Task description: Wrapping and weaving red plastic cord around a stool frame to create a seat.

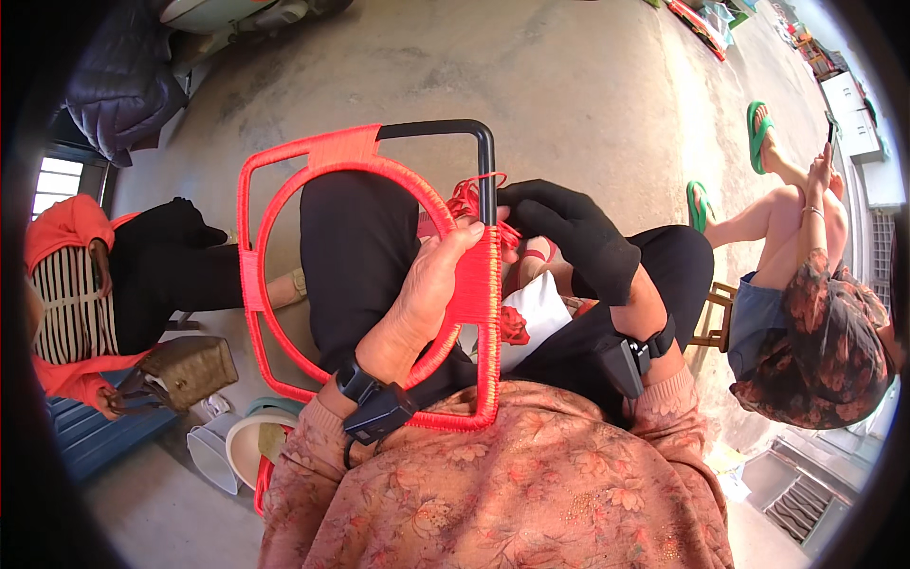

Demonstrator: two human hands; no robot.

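A rounded square metal frame (488, 313) with a ring inside it rests over my lap. Red cord is wound tightly round most of it, while the tube at its upper right corner (485, 156) shows bare black. My left hand (414, 296), bare, grips the frame's right side, thumb on top and its fingers partly hidden behind. In a black glove, my right hand (578, 237) is closed beside the bare tube, at a loose bundle of red cord (463, 199). A strand loops over the tube there; the gloved fingertips are partly hidden.
To the left a seated person (76, 284) in a coral jacket is beside a brown handbag (194, 373). Pale buckets (213, 455) stand on the concrete floor (569, 85). At right another person (820, 332) sits holding a phone, near a floor drain (796, 498).
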